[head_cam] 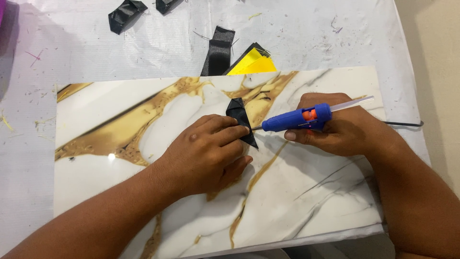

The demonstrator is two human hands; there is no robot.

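A folded black ribbon piece (241,121) is pinned against a marble-patterned board (120,115) by the left hand (207,151), its fingers (229,134) closed onto the fabric; a blue glue gun (297,118) is gripped by the right hand (342,127), fingers wrapped around it, nozzle just beside the ribbon; more black ribbon (218,50) and yellow paper (253,64) are seen on the white-covered bench (297,33).

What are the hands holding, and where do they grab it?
The right hand wraps the blue glue gun around its body. The left hand pins the black folded ribbon piece at its lower edge.
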